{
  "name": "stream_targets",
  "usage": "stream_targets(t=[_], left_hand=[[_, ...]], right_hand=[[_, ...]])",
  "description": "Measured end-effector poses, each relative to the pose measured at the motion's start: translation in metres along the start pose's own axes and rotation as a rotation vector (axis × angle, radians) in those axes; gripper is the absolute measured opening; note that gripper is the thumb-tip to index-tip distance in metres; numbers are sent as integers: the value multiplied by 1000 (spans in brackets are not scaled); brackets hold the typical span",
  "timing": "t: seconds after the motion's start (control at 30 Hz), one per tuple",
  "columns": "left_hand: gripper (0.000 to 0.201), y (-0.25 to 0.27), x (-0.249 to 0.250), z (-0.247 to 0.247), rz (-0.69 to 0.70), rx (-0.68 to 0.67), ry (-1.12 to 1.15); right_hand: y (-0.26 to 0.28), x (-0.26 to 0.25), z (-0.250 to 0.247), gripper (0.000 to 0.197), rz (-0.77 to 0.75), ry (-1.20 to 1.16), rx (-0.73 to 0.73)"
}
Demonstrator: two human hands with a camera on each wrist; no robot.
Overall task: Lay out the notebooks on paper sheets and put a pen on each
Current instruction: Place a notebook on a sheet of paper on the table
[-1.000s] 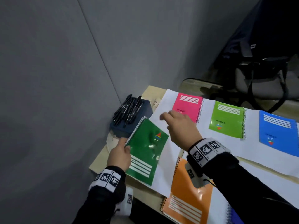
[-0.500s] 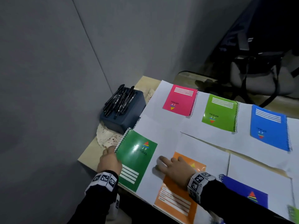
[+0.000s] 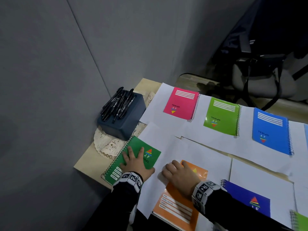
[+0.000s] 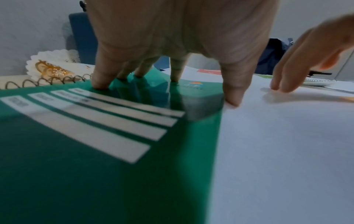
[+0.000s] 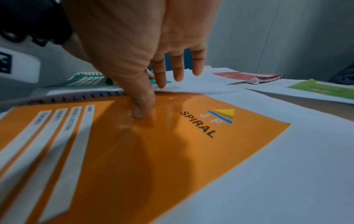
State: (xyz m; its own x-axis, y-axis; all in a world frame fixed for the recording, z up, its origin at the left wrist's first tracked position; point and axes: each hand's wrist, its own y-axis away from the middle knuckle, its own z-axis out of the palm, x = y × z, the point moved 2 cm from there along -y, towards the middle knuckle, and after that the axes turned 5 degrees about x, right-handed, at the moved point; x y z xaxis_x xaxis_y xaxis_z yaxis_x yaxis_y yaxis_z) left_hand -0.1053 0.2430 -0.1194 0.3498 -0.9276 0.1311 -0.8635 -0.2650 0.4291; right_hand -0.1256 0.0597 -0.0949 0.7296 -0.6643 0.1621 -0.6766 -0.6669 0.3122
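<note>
The left hand (image 3: 135,162) lies spread and flat on the green notebook (image 3: 131,161), which sits at the tabletop's (image 3: 86,161) 8 o'clock corner, its spiral edge overhanging the paper sheet (image 3: 160,135) onto bare wood near the doily (image 3: 106,144). The right hand (image 3: 180,175), fingers spread, presses the orange notebook (image 3: 180,204), whose near edge reaches the tabletop's front edge. Open white paper lies between the two notebooks and toward 12 o'clock of them. Pens (image 3: 117,104) rest atop the blue box (image 3: 123,117) at 11 o'clock, against the wall. Pink (image 3: 180,104), lime (image 3: 221,116) and blue (image 3: 270,130) notebooks line the far row; a purple one (image 3: 246,197) sits at 4 o'clock.

The left wrist view shows the thumb (image 4: 232,91) touching paper just off the green cover's edge. The right wrist view shows the thumb (image 5: 141,104) on the orange cover, the fingertips (image 5: 160,77) beyond its spiral on paper.
</note>
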Motion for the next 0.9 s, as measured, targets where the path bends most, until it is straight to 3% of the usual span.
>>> stream_targets(t=[0.1,0.37,0.47,0.57,0.7,0.77,0.8,0.87,0.9], left_hand=[[99,-1,4,0,-27,30,35],[68,-4,-1,-9,5,-23,181],[83,-4,-1,-8,12,-47,123],[112,-3,3,0,-1,-49,14],[104,-2,9,6,-21,-9,3],[93,-1,9,8,-24,22,14],[88,0,10,10,-18,40,17],[82,2,10,10,21,72,5],[80,3,12,10,55,72,-7]], right_hand=[[2,-4,6,27,-25,18,90],[5,-4,-1,48,-111,-93,-2],[10,-6,-2,53,-139,-91,20],[14,-10,7,24,-101,-31,129],[19,-9,6,34,-53,-109,197],[20,-7,4,23,-75,-82,216],[20,-5,5,27,-76,-90,197],[18,-4,11,57,-73,-138,141],[18,-4,9,62,-69,-163,107]])
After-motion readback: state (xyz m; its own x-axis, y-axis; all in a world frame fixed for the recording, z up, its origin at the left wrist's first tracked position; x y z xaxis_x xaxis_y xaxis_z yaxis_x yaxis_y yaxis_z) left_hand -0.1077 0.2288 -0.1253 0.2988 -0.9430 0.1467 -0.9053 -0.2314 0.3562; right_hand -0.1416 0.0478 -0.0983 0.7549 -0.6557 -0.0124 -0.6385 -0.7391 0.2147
